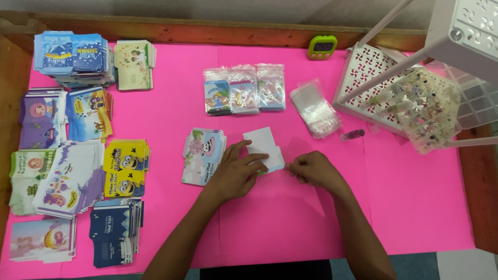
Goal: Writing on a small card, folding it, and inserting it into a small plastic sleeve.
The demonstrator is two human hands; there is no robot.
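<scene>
Near the centre of the frame we see the left hand (236, 171) pressing flat, fingers spread, on a white card (263, 148) that lies blank side up on the pink table cover (290, 218); the fingertips rest on the card's lower left part. The right hand (311, 168), just right of centre, has its fingers curled together and pinches the card's lower right corner, so both hands are on the same card. Just left of the left hand, touching its thumb side, lies a small stack of printed cards (203, 155) with a pale cartoon design. Above the hands, in the upper middle of the frame, we see three rows of filled clear bags (244, 88) side by side, and to their right a loose pile of empty clear sleeves (315, 110). A small vial (352, 135) lies on the cover right of that pile. A green timer (322, 46) stands at the top edge. At the upper right sits a white rack (363, 78) beside a clear tray of tiny bottles (428, 111). Along the left side we see many stacks of coloured printed cards (78, 135), well apart from the hands.
</scene>
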